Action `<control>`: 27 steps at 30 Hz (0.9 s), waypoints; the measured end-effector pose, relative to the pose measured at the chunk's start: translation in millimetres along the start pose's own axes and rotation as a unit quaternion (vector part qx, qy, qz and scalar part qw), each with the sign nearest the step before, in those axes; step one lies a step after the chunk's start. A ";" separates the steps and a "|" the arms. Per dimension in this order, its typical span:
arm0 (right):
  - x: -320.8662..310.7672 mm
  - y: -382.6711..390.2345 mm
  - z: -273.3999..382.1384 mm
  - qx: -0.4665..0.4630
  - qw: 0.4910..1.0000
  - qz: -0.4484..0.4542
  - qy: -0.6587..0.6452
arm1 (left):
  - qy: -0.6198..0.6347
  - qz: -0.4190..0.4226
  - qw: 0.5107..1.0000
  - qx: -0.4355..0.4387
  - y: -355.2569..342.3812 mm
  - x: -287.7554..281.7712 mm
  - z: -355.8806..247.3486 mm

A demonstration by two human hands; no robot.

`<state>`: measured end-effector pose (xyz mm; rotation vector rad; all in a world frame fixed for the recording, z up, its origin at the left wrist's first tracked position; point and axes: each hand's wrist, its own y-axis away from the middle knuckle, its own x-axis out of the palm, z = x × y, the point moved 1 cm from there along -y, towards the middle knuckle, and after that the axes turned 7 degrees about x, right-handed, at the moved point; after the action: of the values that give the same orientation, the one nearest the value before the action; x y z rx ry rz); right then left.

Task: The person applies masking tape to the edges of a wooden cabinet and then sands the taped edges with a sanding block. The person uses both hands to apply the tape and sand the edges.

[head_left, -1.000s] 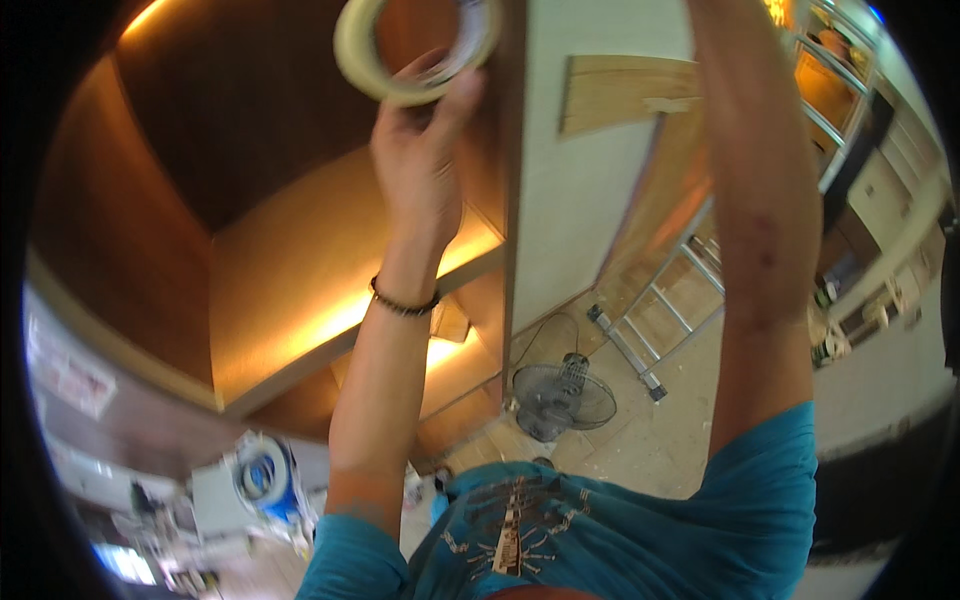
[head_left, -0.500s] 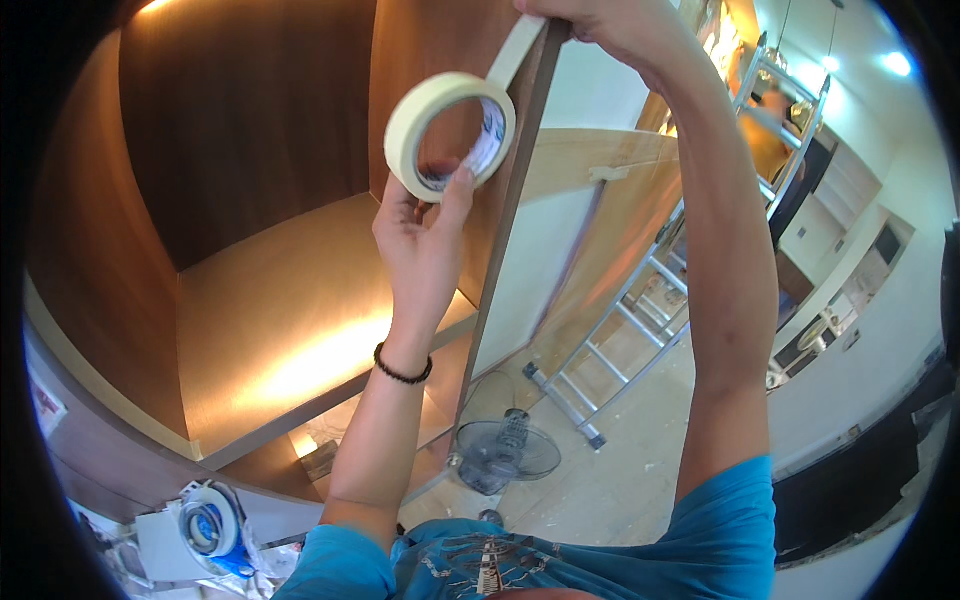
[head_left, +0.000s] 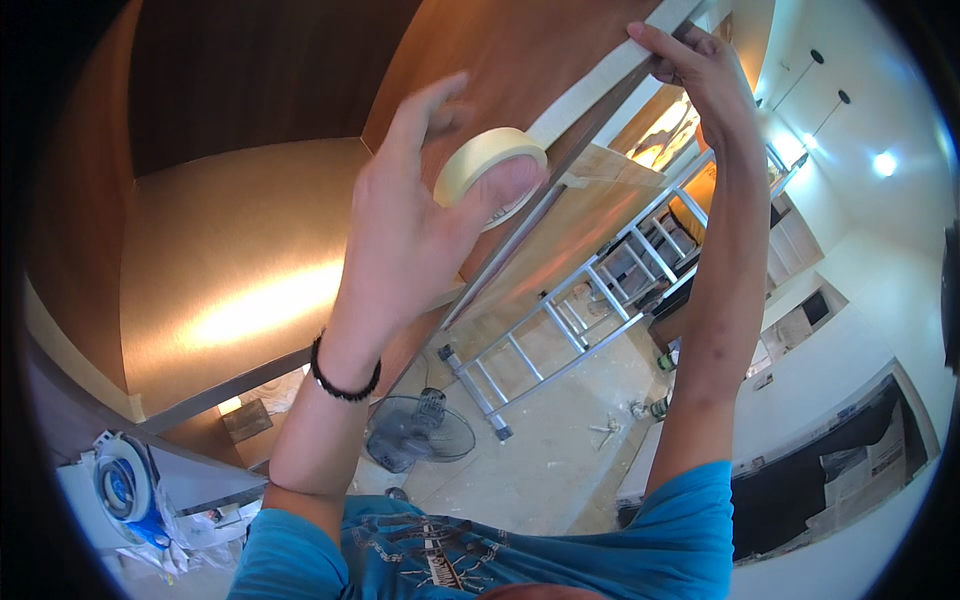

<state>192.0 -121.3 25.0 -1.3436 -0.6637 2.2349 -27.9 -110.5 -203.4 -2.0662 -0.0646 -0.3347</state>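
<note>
At far left sits a blue-and-white ring-shaped object (head_left: 122, 482). Next comes a lit, wood-brown cabinet shelf (head_left: 235, 255). The left hand (head_left: 405, 205), a black beaded bracelet (head_left: 345, 370) at its wrist, has its fingers spread, its thumb lying across the opening of a cream masking-tape roll (head_left: 462, 165) beside a brown wooden panel (head_left: 510, 65). Below, a dark wire-caged fan (head_left: 420, 432) stands on the floor. A pale tape strip (head_left: 590, 88) runs from the roll up along the panel's edge, where the right hand (head_left: 695, 60), apart from the left, pinches. Behind leans a silver metal ladder (head_left: 607, 291).
</note>
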 end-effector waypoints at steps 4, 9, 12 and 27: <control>6.6 3.6 9.4 0.018 1.000 0.009 -0.019 | 0.063 0.160 0.973 -0.154 -63.3 -2.1 3.7; 3.5 6.8 8.8 0.016 1.000 -0.008 -0.019 | 0.042 0.344 0.913 -0.216 -88.0 24.9 27.9; 3.9 3.9 6.0 0.016 1.000 0.001 -0.023 | 0.086 0.334 0.898 -0.272 -84.1 26.4 31.6; 0.8 -4.1 1.3 0.009 1.000 0.007 -0.022 | 0.097 0.320 0.900 -0.278 -83.2 39.0 32.1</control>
<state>191.0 -117.8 27.5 -1.2973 -0.6491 2.2825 0.9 -45.0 -137.5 -2.4481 0.9115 -0.1471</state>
